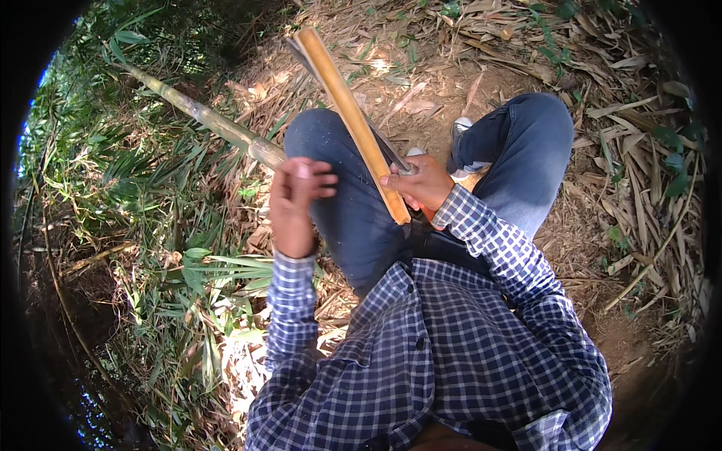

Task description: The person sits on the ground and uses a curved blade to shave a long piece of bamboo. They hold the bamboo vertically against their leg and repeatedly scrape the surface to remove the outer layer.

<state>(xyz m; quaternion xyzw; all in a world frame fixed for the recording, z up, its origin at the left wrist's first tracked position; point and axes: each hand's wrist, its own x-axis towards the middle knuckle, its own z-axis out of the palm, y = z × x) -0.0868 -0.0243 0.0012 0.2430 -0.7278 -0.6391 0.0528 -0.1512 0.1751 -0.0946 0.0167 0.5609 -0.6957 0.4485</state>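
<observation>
My right hand is clamped on a split bamboo strip and a dark blade alongside it; the strip slants over my left thigh. My left hand, apart from the right, is raised with fingers loosely bent. It obscures the near end of a bamboo pole; contact cannot be determined. Dry leaves cover the ground. The strip partly hides the blade; my grip covers most of a red handle.

Behind the long yellow bamboo strip I lose part of a dark metal blade; beside it, the right hand mostly covers an orange handle; left of it, the left hand blurs.
</observation>
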